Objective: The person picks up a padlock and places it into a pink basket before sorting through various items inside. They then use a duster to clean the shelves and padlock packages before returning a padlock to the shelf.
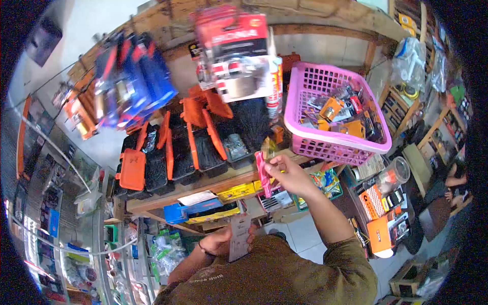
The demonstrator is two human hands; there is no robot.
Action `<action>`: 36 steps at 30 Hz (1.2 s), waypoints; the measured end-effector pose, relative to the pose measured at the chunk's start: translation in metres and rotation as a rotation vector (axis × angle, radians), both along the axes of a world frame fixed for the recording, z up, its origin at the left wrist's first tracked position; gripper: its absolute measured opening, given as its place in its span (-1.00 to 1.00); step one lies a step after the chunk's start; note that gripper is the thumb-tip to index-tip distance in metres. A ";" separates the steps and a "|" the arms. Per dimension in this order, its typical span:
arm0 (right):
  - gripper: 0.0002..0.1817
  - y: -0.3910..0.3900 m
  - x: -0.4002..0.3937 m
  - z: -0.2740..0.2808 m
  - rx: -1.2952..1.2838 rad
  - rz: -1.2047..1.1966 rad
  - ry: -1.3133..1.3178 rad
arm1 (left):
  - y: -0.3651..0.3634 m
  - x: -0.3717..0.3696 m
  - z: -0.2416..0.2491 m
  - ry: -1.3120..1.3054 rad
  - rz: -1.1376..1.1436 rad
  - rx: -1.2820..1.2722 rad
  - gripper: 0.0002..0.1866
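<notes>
Head view, right fingers point(279, 162) holding pink item point(262, 175), shirt point(284, 274) lettered "HIGH"

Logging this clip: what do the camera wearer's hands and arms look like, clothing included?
The left hand and right hand are ungloved. A thin dark band circles the left wrist; none shows on the right. The olive-brown fabric shirt has a short right sleeve and small pale lettering.

Blue packs point(152, 89) blurred, grey card point(238, 238) illegible, pink basket point(338, 143) bottom hidden
</notes>
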State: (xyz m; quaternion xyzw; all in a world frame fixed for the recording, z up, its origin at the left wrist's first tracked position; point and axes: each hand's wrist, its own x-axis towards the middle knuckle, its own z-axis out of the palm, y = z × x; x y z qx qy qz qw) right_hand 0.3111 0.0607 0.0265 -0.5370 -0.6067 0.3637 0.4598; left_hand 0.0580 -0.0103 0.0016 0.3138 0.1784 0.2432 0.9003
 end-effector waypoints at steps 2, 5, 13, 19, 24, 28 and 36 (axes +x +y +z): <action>-0.66 0.007 -0.015 -0.001 -0.088 -0.080 0.163 | 0.010 -0.006 -0.008 -0.079 -0.104 0.134 -0.19; -0.65 0.017 -0.027 0.000 -0.100 -0.179 -0.015 | 0.021 -0.022 -0.035 -0.113 -0.267 0.223 -0.15; -0.79 0.026 -0.028 0.011 -0.433 -0.022 0.726 | 0.005 -0.072 -0.072 -0.382 -0.018 -0.251 -0.71; -0.85 -0.026 -0.020 -0.026 -0.402 0.116 0.755 | 0.005 -0.088 -0.045 -0.860 -0.150 -0.269 -0.42; -0.88 -0.110 -0.006 -0.100 -0.296 0.039 -0.111 | 0.034 -0.112 -0.025 -0.653 0.641 -0.109 -0.26; -0.84 -0.137 -0.054 -0.081 -0.358 0.256 -0.454 | 0.045 -0.122 -0.009 -0.474 0.770 0.180 -0.03; -0.78 -0.116 -0.086 -0.081 -0.278 0.418 -0.615 | 0.059 -0.141 0.000 -0.378 0.869 0.207 -0.14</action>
